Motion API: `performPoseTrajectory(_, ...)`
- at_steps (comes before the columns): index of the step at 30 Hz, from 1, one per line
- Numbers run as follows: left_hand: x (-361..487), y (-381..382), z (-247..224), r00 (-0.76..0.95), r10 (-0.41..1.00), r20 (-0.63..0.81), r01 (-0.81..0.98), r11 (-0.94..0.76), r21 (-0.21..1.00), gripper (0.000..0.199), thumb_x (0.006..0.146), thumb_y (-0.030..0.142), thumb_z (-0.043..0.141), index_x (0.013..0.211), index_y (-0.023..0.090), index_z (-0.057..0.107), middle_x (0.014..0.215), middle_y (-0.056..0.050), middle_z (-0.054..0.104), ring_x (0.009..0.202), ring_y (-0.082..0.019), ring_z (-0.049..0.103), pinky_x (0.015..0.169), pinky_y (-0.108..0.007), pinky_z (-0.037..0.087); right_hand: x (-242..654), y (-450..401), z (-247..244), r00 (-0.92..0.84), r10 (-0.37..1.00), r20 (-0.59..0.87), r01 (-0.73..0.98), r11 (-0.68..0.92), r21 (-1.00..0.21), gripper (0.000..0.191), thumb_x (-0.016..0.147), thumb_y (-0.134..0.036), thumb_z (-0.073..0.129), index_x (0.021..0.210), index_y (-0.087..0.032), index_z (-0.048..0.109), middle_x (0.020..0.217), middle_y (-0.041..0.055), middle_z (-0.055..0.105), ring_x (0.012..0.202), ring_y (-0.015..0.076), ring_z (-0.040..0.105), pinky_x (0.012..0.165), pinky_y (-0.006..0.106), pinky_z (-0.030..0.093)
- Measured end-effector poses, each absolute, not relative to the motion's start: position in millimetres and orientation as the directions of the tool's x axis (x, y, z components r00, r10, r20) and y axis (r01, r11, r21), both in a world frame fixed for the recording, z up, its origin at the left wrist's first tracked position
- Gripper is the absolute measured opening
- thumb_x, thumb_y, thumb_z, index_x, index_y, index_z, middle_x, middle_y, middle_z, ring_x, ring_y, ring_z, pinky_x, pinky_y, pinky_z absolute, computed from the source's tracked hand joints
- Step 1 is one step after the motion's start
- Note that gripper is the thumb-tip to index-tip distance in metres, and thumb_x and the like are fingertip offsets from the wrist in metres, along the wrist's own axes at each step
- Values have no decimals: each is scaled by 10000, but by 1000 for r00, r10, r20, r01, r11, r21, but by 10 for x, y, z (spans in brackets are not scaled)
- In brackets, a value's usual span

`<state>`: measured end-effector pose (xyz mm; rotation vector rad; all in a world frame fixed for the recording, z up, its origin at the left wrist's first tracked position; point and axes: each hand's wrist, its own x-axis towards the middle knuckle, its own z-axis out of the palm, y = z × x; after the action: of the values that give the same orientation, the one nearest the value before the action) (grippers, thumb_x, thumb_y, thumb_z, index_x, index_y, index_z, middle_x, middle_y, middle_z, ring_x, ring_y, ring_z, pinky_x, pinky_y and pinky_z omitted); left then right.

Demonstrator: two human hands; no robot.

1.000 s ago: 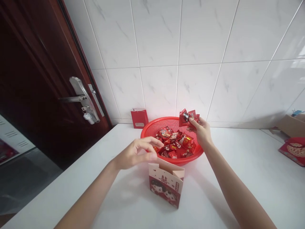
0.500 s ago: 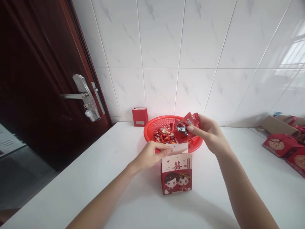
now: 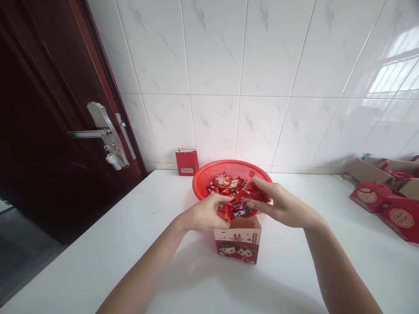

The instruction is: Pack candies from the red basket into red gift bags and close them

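Note:
A small red and cream box [image 3: 238, 245] with two cartoon faces stands on the white table, its top open. Just above the opening, my right hand [image 3: 278, 201] pinches red wrapped candies [image 3: 241, 209]. My left hand [image 3: 209, 212] is at the left side of the opening, thumb and fingers around the box's upper edge and close to the candy wrapper; its exact grip is partly hidden. Behind the box sits a red plastic basket [image 3: 200, 174] holding several red wrapped candies.
A small red bag [image 3: 187, 163] stands by the tiled wall, left of the basket. Red boxes [image 3: 371, 196] and an open cardboard box [image 3: 368, 171] are at the right. A dark wooden door [image 3: 49, 87] with a metal handle is at the left.
My right hand has moved down and left with the candies, from over the basket to above the box. The box's top has opened wider, and the box tilts slightly.

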<state>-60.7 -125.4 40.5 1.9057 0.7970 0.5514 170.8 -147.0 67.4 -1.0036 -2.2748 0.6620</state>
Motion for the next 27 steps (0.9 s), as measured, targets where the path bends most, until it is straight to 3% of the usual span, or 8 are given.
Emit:
performPoseTrajectory(6, -665, -1214, 441, 735, 674, -71, 295, -224, 929, 512, 677, 75, 612, 1167, 189, 709, 1104, -59, 727, 1034, -237, 663, 833, -317, 541, 1704, -1475, 612, -562, 797, 220, 626, 584, -516, 167, 989, -260, 473, 855, -243, 376, 688, -51, 486, 567, 121, 385, 499, 269, 305)
performPoseTrajectory(13, -694, -1232, 397, 694, 716, -76, 381, -275, 883, 463, 691, 126, 604, 1136, 196, 714, 960, -42, 740, 899, -235, 687, 755, -321, 558, 1602, -1473, 552, -585, 782, 216, 657, 612, -440, 171, 990, -238, 474, 854, -240, 372, 688, -38, 538, 562, 125, 417, 504, 278, 302)
performPoseTrajectory(19, -693, -1304, 380, 670, 742, -36, 437, -354, 827, 548, 710, 143, 589, 1244, 217, 689, 966, -35, 747, 988, -259, 679, 824, -333, 548, 1587, -1501, 561, -608, 787, 108, 701, 595, -394, 172, 968, -211, 492, 819, -233, 408, 660, -43, 544, 536, 120, 398, 487, 281, 276)
performPoseTrajectory(24, -711, -1295, 387, 661, 750, -29, 460, -374, 805, 648, 714, 129, 549, 1349, 220, 640, 918, -23, 748, 931, -239, 681, 775, -305, 539, 1534, -1535, 551, -614, 788, 37, 732, 586, -346, 59, 943, -188, 534, 905, -224, 560, 657, -38, 595, 525, 121, 462, 483, 287, 269)
performPoseTrajectory(27, -720, -1281, 395, 677, 735, -41, 452, -371, 811, 656, 712, 132, 544, 1352, 236, 643, 915, -12, 747, 858, -218, 683, 728, -287, 535, 1497, -1530, 530, -626, 779, 36, 727, 600, -335, 125, 915, -175, 594, 1019, -236, 627, 734, -22, 659, 588, 137, 549, 500, 290, 285)
